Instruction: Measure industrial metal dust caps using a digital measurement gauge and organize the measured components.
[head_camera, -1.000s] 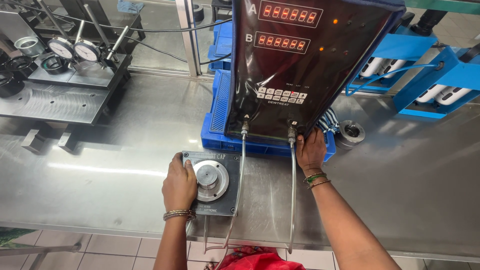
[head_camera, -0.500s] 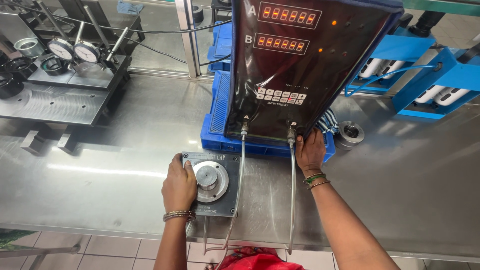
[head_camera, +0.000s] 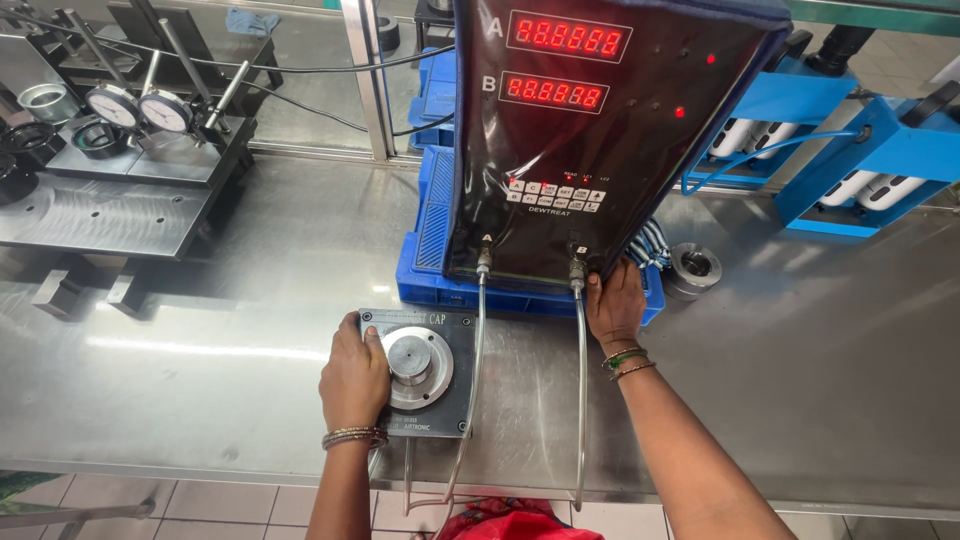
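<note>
My left hand (head_camera: 353, 375) rests on the left side of a dark square gauge block (head_camera: 440, 398) that carries a round metal plug (head_camera: 415, 362) on top. My right hand (head_camera: 615, 305) grips the lower right corner of a tall black display unit (head_camera: 600, 150) with two rows of red digits. That unit stands on a blue plastic crate (head_camera: 430, 250). Two clear hoses (head_camera: 580, 400) run from the unit's underside down over the table's front edge.
The stainless steel table (head_camera: 200, 350) holds a dial-gauge fixture (head_camera: 130, 110) at the far left and a small metal ring part (head_camera: 694, 267) right of the crate. Blue racks with white cylinders (head_camera: 860, 170) stand at the back right. A vertical metal post (head_camera: 365, 80) rises behind the crate.
</note>
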